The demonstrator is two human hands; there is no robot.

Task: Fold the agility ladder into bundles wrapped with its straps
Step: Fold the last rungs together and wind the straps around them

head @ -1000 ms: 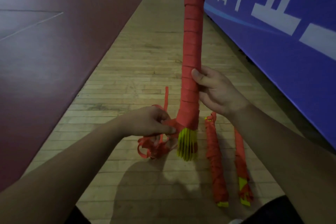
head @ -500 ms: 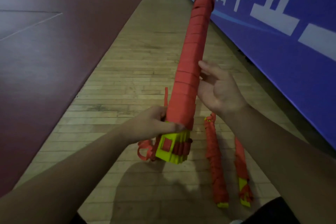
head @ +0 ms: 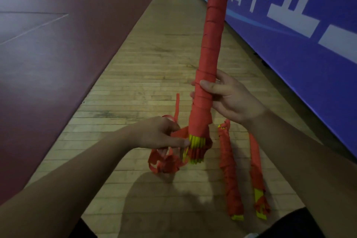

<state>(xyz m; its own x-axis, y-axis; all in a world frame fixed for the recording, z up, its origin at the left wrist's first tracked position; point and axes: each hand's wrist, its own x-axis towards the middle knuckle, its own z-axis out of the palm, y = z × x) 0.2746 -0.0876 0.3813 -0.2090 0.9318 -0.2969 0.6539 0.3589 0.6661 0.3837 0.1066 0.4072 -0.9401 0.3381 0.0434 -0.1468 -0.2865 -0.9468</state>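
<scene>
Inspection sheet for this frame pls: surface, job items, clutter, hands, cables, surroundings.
Surface: wooden floor strip.
Job's things: ladder bundle near upright, strap-wrapped, yellow rungs showing at bottom; loose strap tangled below left hand; left floor bundle and right floor bundle lying wrapped.
Clutter: nothing seen.
Hands: left hand pinches loose strap at bundle's lower end; right hand grips ladder bundle higher up.
Cables: nothing seen.
Surroundings: dark red mat left; blue banner right.
</scene>
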